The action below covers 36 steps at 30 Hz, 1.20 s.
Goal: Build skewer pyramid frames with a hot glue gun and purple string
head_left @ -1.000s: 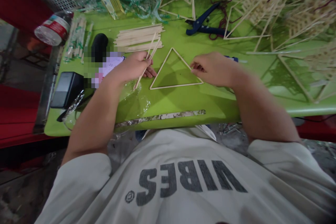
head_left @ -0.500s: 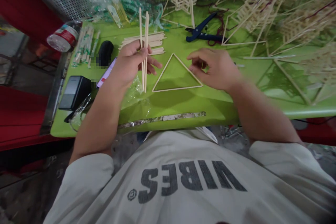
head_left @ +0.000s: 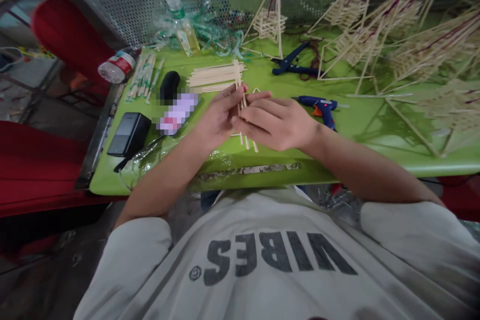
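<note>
Several thin wooden sticks (head_left: 237, 72), like disposable chopsticks, stand upright in my left hand (head_left: 225, 109), gripped between thumb and fingers. From the right, my right hand (head_left: 275, 119) has its thumb and fingertips closed on the lower part of these sticks, whose bottom ends fan out slightly. Under both hands lies a triangle of joined sticks (head_left: 256, 90) on the green table; only its top corner and a bit of its base show. More loose sticks (head_left: 213, 76) lie in a pile behind my left hand. A blue glue gun (head_left: 318, 103) rests just beyond my right hand.
Blue cutters (head_left: 292, 62) lie at the back. Stick frames with purple thread (head_left: 360, 40) crowd the right side. On the left are wrapped sticks (head_left: 144, 77), a phone (head_left: 180, 112), a black box (head_left: 129, 134) and a plastic bottle (head_left: 117, 66). Another bottle (head_left: 183, 30) stands behind.
My right hand has moved left from beside the triangle onto the sticks in my left hand. The left hand has come over the triangle. The glue gun is uncovered, and the view has shifted.
</note>
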Motion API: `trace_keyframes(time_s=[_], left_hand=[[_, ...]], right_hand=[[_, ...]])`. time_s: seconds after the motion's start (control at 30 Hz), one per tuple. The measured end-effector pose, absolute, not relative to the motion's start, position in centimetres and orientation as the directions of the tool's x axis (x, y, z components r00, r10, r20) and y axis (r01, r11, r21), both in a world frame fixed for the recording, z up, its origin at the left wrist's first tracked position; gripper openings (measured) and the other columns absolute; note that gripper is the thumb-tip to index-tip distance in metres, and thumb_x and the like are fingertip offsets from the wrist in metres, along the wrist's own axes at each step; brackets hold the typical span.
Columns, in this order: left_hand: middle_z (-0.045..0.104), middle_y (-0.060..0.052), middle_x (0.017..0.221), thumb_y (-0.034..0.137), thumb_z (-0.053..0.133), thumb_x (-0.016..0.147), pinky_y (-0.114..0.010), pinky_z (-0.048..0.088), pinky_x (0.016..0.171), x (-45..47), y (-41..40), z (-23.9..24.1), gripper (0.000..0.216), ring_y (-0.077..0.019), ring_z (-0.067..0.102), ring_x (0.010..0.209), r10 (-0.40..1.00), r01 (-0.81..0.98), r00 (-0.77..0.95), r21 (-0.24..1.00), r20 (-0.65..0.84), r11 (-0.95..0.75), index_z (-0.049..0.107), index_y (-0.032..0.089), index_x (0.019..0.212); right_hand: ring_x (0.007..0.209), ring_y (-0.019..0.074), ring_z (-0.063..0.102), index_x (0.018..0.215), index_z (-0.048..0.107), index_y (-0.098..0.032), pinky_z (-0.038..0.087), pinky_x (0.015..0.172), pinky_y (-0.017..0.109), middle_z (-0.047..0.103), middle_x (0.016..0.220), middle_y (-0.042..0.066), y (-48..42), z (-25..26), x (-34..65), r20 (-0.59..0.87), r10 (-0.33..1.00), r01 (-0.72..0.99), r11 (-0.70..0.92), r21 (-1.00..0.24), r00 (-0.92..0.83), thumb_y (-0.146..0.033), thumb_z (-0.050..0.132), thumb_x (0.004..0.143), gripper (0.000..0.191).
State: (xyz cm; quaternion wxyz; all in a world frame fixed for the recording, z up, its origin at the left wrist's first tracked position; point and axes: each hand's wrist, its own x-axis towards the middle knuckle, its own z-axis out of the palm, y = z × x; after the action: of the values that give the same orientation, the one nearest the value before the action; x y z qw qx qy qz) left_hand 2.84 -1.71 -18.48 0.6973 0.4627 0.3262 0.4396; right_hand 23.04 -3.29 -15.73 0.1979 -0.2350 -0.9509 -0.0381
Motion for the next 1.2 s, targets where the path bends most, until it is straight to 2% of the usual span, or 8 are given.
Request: trace_keyframes(time_s=[0.13,0.23,0.33,0.43,0.5,0.63,0.77,1.2], left_hand=[[0.073,-0.001,0.079,0.08,0.055,0.111,-0.03,0.06,0.064,2.2,0.2,-19.8,0.057,-0.0128,0.07,0.068,0.946,-0.198,0.298,0.978,0.13,-0.072,0.065,0.025,0.099],[0.075,-0.002,0.085,0.08,0.062,0.109,-0.03,0.06,0.071,1.5,1.4,-20.2,0.056,-0.0128,0.072,0.075,0.886,0.104,0.127,0.883,0.445,-0.458,0.066,0.025,0.097],[0.082,-0.004,0.105,0.064,0.074,0.109,-0.027,0.06,0.077,1.1,1.9,-20.5,0.038,-0.0119,0.075,0.088,0.791,0.31,0.145,0.732,0.595,-0.607,0.073,0.025,0.109],[0.085,-0.008,0.124,0.045,0.078,0.109,-0.025,0.063,0.085,1.3,1.7,-20.8,0.028,-0.012,0.08,0.099,0.756,0.317,0.248,0.686,0.606,-0.655,0.078,0.024,0.126],[0.087,-0.006,0.116,0.038,0.081,0.106,-0.024,0.063,0.083,1.7,1.2,-21.0,0.025,-0.0113,0.079,0.092,0.754,0.325,0.296,0.68,0.586,-0.657,0.08,0.022,0.126],[0.083,-0.001,0.09,0.034,0.085,0.103,-0.024,0.059,0.075,2.5,0.4,-21.4,0.014,-0.0101,0.073,0.075,0.728,0.434,0.283,0.593,0.624,-0.678,0.081,0.02,0.104],[0.082,0.001,0.086,0.035,0.084,0.103,-0.025,0.057,0.072,2.7,0.0,-21.5,0.015,-0.0106,0.072,0.071,0.653,0.47,0.289,0.491,0.7,-0.734,0.08,0.022,0.098],[0.075,0.003,0.075,0.039,0.083,0.101,-0.029,0.048,0.062,2.2,0.1,-20.8,0.021,-0.0104,0.064,0.061,0.801,0.509,0.242,0.631,0.547,-0.585,0.077,0.023,0.088]], right_hand=[[0.085,0.0179,0.074,0.118,0.077,-0.028,0.062,0.073,0.035,0.079,0.101,0.002,0.2,-17.4,23.6,0.889,0.054,0.397,0.906,0.148,-0.455,-0.034,0.058,0.119,0.02],[0.075,0.018,0.071,0.112,0.081,-0.028,0.059,0.066,0.035,0.08,0.094,0.003,2.3,-17.5,24.5,0.97,0.104,0.4,0.917,-0.008,-0.218,-0.044,0.07,0.114,0.018],[0.067,0.0171,0.067,0.096,0.082,-0.029,0.057,0.061,0.035,0.078,0.083,0.004,3.0,-17.3,25.3,0.927,0.357,0.367,0.883,-0.294,-0.116,-0.054,0.075,0.111,0.03],[0.062,0.0171,0.064,0.087,0.079,-0.028,0.053,0.056,0.036,0.074,0.078,0.003,2.6,-17.6,25.3,0.864,0.491,0.337,0.836,-0.433,-0.108,-0.065,0.074,0.11,0.044],[0.064,0.018,0.064,0.086,0.078,-0.028,0.055,0.058,0.037,0.074,0.078,0.004,2.2,-17.8,24.9,0.842,0.524,0.35,0.819,-0.456,-0.129,-0.07,0.071,0.11,0.049],[0.075,0.0202,0.068,0.091,0.078,-0.029,0.061,0.068,0.038,0.074,0.082,0.006,1.9,-18.3,24.0,0.808,0.556,0.368,0.805,-0.465,-0.196,-0.076,0.065,0.111,0.053],[0.079,0.0218,0.07,0.092,0.077,-0.027,0.062,0.074,0.039,0.074,0.084,0.007,2.0,-18.2,23.8,0.781,0.565,0.358,0.81,-0.464,-0.265,-0.083,0.067,0.107,0.058],[0.099,0.0313,0.077,0.091,0.076,-0.033,0.065,0.09,0.05,0.079,0.095,0.01,1.9,-18.3,25.7,0.703,0.657,0.424,0.738,-0.525,-0.272,-0.081,0.071,0.103,0.049]])
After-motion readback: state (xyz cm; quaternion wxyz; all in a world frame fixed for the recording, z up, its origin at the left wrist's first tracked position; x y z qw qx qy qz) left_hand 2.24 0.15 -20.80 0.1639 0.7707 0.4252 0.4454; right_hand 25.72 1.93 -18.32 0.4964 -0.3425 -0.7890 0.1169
